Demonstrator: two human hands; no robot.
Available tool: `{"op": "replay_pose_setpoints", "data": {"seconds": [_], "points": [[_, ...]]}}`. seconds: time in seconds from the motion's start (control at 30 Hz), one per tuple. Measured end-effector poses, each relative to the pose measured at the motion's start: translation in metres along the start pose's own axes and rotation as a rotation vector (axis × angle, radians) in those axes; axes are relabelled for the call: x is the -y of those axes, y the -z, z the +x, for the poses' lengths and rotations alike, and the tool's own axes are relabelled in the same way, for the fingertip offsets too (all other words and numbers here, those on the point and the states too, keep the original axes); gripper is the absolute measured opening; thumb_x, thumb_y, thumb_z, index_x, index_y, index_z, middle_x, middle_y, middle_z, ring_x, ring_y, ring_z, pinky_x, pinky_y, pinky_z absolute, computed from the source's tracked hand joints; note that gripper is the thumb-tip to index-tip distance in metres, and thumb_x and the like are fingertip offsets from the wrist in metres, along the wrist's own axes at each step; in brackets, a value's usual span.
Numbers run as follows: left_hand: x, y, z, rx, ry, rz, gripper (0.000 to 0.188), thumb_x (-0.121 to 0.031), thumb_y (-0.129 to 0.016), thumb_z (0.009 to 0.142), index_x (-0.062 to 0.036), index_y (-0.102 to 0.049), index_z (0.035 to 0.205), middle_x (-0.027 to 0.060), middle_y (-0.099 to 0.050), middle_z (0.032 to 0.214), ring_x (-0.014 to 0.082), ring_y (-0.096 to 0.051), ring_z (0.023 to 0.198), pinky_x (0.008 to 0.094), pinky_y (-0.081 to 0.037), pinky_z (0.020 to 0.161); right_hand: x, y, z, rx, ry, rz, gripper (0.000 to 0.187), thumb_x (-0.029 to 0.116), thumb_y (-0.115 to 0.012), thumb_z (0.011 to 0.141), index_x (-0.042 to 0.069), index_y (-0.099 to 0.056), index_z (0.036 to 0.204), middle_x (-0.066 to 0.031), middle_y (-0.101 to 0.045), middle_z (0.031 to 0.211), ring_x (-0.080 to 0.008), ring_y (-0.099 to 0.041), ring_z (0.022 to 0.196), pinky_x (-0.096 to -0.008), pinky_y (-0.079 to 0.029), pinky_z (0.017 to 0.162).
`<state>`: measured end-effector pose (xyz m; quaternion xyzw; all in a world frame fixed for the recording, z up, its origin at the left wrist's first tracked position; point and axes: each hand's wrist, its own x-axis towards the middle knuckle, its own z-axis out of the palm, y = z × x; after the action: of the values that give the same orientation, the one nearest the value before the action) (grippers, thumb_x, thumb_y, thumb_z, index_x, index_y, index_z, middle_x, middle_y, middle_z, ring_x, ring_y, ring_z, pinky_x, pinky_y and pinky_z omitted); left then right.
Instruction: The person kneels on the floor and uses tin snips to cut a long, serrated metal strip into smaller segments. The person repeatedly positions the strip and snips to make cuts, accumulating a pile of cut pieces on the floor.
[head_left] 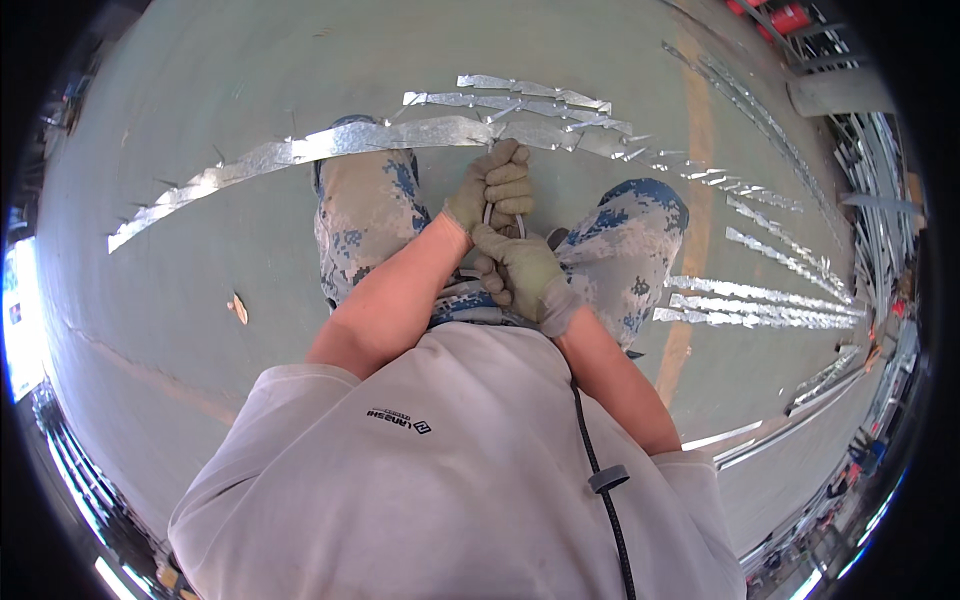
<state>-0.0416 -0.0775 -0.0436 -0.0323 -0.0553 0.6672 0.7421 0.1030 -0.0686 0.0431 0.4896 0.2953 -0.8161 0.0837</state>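
The green floor (180, 150) carried a long galvanised metal strip (300, 150) with jagged cut edges, running across in front of the person's knees, with more cut strips (760, 300) lying to the right. The step in hand looked like shearing along that strip; the next move would likely call for a firm squeeze and a steady line. Both forearms reached forward between the knees. The left hand (495, 190), gloved, sat at the strip's edge, grip closed on a tool's thin handles (490, 215); the right hand (520, 270) clenched them just below.
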Motion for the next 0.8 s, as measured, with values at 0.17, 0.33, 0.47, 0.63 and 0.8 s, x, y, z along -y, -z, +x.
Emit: {"op": "replay_pose_setpoints", "data": {"seconds": [0.17, 0.33, 0.47, 0.63, 0.8], "points": [[-0.006, 0.014, 0.003, 0.13, 0.039, -0.137, 0.031, -0.031, -0.051, 0.108, -0.0036, -0.062, 0.101, -0.0075, -0.039, 0.058, 0.0059, -0.036, 0.046, 0.0245, -0.035, 0.048, -0.007, -0.017, 0.004, -0.175, 0.163, -0.142, 0.024, 0.029, -0.076, 0.092, 0.008, -0.064, 0.088, -0.0025, -0.062, 0.066, -0.0122, -0.054, 0.047, -0.0274, -0.037, 0.039], [-0.009, 0.022, 0.005, 0.024, 0.034, -0.04, 0.038, -0.033, -0.051, 0.108, 0.0004, -0.06, 0.123, -0.0048, -0.048, 0.068, 0.0078, -0.045, 0.056, 0.0263, -0.04, 0.055, 0.005, -0.006, -0.001, -0.051, 0.088, -0.113, 0.024, 0.031, -0.074, 0.095, 0.009, -0.065, 0.093, -0.0029, -0.064, 0.071, -0.0128, -0.054, 0.048, -0.0279, -0.037, 0.04], [0.006, -0.016, -0.008, -0.465, -0.094, 0.364, 0.049, -0.037, -0.053, 0.107, -0.002, -0.049, 0.14, 0.0048, -0.062, 0.108, 0.0172, -0.061, 0.089, 0.0335, -0.051, 0.081, 0.004, 0.003, 0.001, 0.047, 0.11, -0.001, 0.024, 0.031, -0.071, 0.097, 0.009, -0.065, 0.092, -0.0029, -0.064, 0.073, -0.0134, -0.054, 0.051, -0.0292, -0.036, 0.041], [-0.009, -0.04, -0.03, -0.758, -0.495, 0.488, 0.055, -0.049, -0.044, 0.106, -0.015, -0.045, 0.149, 0.0098, -0.054, 0.142, 0.0287, -0.041, 0.134, 0.0482, -0.035, 0.111, 0.008, 0.0, -0.007, 0.135, 0.083, 0.09, 0.029, 0.033, -0.069, 0.099, 0.007, -0.066, 0.086, -0.0044, -0.064, 0.071, -0.0147, -0.056, 0.052, -0.0302, -0.037, 0.043], [-0.017, -0.06, -0.023, -0.751, -0.77, 0.345, 0.044, -0.043, -0.047, 0.104, -0.0196, -0.049, 0.142, 0.0104, -0.05, 0.148, 0.0331, -0.042, 0.141, 0.0557, -0.03, 0.119, 0.003, 0.007, -0.002, 0.132, 0.074, 0.109, 0.029, 0.034, -0.065, 0.101, 0.007, -0.065, 0.09, -0.0045, -0.064, 0.072, -0.0147, -0.056, 0.053, -0.0299, -0.04, 0.045]]}}
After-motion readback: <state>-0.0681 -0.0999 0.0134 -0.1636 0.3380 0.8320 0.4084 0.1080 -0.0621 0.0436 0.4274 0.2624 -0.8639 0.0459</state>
